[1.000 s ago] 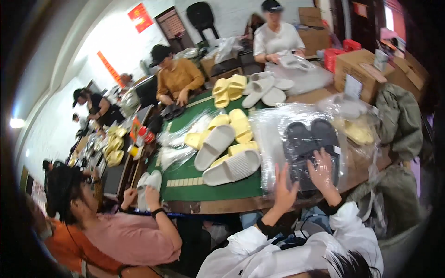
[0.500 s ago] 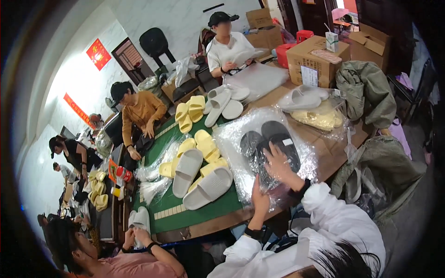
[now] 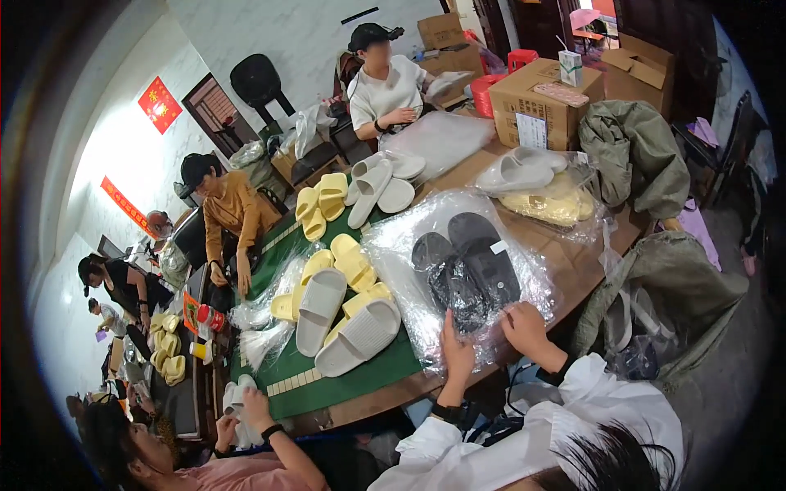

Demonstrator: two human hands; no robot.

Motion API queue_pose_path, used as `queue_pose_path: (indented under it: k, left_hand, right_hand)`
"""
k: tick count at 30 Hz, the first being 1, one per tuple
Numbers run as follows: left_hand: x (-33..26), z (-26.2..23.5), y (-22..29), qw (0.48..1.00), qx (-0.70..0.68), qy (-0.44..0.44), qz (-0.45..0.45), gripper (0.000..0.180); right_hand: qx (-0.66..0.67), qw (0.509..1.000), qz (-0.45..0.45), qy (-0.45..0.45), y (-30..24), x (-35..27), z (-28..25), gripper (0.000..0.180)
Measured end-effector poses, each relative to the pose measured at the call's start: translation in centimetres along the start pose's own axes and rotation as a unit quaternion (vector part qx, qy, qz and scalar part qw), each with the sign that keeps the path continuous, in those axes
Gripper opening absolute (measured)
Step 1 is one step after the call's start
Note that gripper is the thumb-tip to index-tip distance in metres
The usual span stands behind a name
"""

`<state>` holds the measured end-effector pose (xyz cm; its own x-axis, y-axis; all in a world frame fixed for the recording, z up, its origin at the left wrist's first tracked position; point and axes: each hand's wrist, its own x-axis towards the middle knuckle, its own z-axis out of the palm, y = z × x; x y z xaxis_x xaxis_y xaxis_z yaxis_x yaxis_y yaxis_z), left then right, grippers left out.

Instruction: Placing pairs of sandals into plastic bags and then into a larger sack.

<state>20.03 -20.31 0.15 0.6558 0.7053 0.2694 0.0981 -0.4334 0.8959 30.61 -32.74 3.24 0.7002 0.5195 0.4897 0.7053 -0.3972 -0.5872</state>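
A pair of black slippers lies at the near right of the table, inside or on clear plastic bags; which I cannot tell. My left hand grips the near edge of the plastic bag just below the slippers, thumb upward. To its right, my right hand has its fingers curled and pressed together on the same bag by the slippers' near end. Left of the bags, grey slippers rest partly over yellow slippers. A loose bundle of clear plastic lies beside them.
Bagged grey and yellow slippers lie behind on the right, before a cardboard box. Olive sacks stand along the right side. Co-workers sit around the table: one in white, one in orange, one in pink.
My right hand has come off the black slippers and moved toward me to the bag's near edge. My left hand stays at the bag. The whole view has shifted slightly.
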Motion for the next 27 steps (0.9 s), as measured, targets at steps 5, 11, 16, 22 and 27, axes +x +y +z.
queue_pose_path:
  k: [5,11,16,22,27]
  left_hand:
    - [-0.1,-0.1,-0.7,1.000,-0.002,-0.013,-0.019,0.077]
    - [-0.4,-0.4,-0.2,0.997,-0.013,-0.052,-0.061,0.081]
    - [-0.4,-0.3,-0.7,0.997,-0.023,-0.044,-0.053,0.081]
    - [0.0,0.2,-0.2,0.999,-0.012,-0.033,-0.009,0.077]
    - [-0.1,-0.3,-1.2,0.999,0.017,-0.030,0.012,0.074]
  right_hand:
    - [-0.013,0.999,0.019,-0.028,-0.6,0.8,1.0,0.016]
    - [-0.029,0.999,-0.033,0.003,-0.7,1.1,1.7,0.017]
    - [-0.013,0.998,-0.022,-0.058,-1.6,0.4,1.9,0.017]
    - [-0.001,0.995,-0.061,-0.077,-1.5,0.3,2.0,0.020]
    - [-0.009,0.989,-0.082,-0.119,-2.0,-0.3,2.9,0.023]
